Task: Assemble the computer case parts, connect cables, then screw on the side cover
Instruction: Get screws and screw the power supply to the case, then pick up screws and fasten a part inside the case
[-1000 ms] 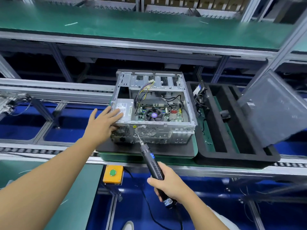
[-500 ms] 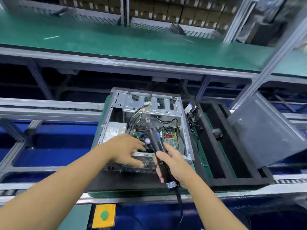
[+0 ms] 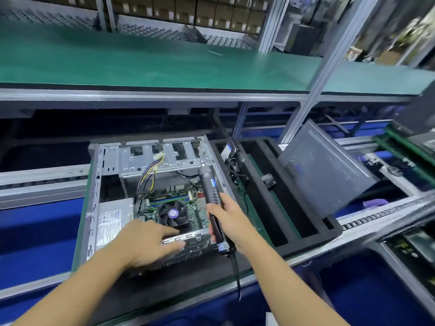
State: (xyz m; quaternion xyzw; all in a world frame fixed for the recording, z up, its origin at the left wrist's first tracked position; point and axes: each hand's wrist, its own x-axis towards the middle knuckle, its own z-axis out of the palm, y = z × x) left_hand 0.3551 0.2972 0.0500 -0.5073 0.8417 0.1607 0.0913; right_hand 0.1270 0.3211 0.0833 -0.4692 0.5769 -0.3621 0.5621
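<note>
Gripping the electric screwdriver (image 3: 208,182), my right hand (image 3: 226,222) is at the right wall of the computer case (image 3: 150,158), bit aimed toward its far rim; my flat left hand (image 3: 146,241) rests on its near edge.

A green-topped bench (image 3: 141,64) spans the back, with cardboard boxes (image 3: 183,10) (blurred) shelved beyond it.

Roller-rail worktop (image 3: 313,251), seen from the head view. A black mat (image 3: 188,276) on a green-edged board carries the open computer case (image 3: 141,161), which lies on its side. Just to its right sits a black foam tray (image 3: 306,241), with the grey side cover (image 3: 329,170) leaning tilted in it. Above, a green shelf (image 3: 141,64) bears a thin white strip (image 3: 214,52).
</note>
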